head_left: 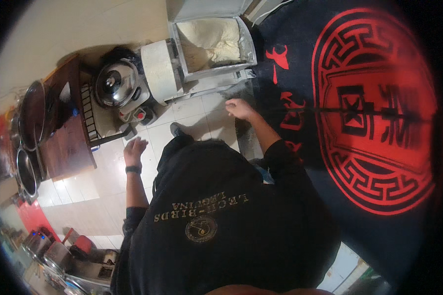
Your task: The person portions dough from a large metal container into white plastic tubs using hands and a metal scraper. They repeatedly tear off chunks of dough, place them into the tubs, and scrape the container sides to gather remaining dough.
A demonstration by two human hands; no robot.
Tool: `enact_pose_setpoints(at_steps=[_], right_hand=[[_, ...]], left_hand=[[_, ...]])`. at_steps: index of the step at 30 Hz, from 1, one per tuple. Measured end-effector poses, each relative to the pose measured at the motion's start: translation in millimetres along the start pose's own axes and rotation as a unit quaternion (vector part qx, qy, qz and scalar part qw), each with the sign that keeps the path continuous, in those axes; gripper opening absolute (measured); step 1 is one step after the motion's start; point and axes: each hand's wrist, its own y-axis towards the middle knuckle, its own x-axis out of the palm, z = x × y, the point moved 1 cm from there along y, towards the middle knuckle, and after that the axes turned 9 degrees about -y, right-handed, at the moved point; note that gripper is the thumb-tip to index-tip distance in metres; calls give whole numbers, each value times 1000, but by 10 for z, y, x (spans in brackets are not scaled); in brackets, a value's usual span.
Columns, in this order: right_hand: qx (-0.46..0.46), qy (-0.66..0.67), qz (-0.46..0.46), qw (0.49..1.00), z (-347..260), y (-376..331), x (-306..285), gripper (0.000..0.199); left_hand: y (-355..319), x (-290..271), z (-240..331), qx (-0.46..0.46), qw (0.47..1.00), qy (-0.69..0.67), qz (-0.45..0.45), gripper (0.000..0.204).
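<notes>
My left hand (134,152), with a dark band on its wrist, hangs in the air over the tiled floor. Its fingers are loosely bent and slightly apart, with nothing seen in them. My right hand (239,108) is curled closed, and no object shows in it. Nearest to that hand is a floury machine with an open metal bin (214,72), a large mass of pale dough (209,39) lying inside. A dark cloth (300,162) with a red printed emblem hangs close beside my right forearm.
Left of the dough machine stands a round steel pot (115,84) with a glass lid. A brown wooden table (64,140) bears round metal pans (27,172). At the lower left, a counter (96,275) holds cookware. My dark shoe (179,131) is on the tiles (103,169).
</notes>
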Motion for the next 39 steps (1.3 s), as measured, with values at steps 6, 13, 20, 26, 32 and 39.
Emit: enact_pose_setpoints(at_steps=[6,13,20,26,32,39], right_hand=[[-34,-42,185,981,261,303,-978,36],[-61,-90,215,971,-37,1165,-1625,34],[38,-280,-40,958,311,2367,-1624,45],[36,-327,-145,933,674,2511,-1349,57],[34,-284,-127,950,946,2560,-1273,66],[36,-265,-58,962,927,2529,-1216,74]], left_hand=[[938,1246,422,60,964,128,-223,35],[1195,2551,677,101,920,253,-280,39],[1389,3457,226,72,914,336,-215,39],[1963,4033,-423,115,851,451,-245,36],[2518,4227,-979,33,802,527,-280,41],[2955,4055,-1510,9,781,546,-303,59]])
